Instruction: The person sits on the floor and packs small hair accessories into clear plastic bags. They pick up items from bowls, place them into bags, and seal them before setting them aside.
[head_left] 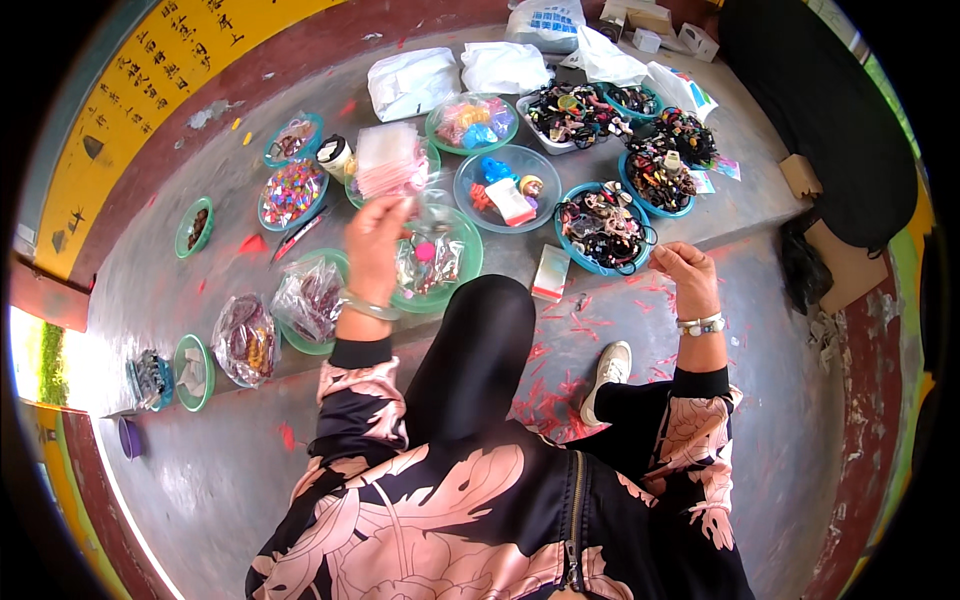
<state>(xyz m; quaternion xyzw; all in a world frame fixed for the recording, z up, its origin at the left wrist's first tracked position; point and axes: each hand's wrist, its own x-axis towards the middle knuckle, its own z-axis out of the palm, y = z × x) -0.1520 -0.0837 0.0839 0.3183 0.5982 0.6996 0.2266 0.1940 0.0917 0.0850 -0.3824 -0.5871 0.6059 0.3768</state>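
Observation:
My left hand (374,240) is raised over the left green basin (468,275), its fingers pressed together. Something clear shows by its fingertips, too faint to make out. Small packaged pieces and a bright pink round piece (425,251) lie in that basin. Just beyond is a stack of clear plastic bags with pink edges (385,165). My right hand (690,280) is closed in a pinch beside a blue basin (592,264) of dark hair ties (605,225). Whatever sits between its fingertips is too small to name.
A clear basin (465,205) holds colourful pieces and a white packet. More basins of hair ties (660,175) stand at the far right, white plastic bags (412,85) behind. A lidded cup (335,155) and a pen (298,235) are at left. A small box (551,272) lies near the ledge's edge.

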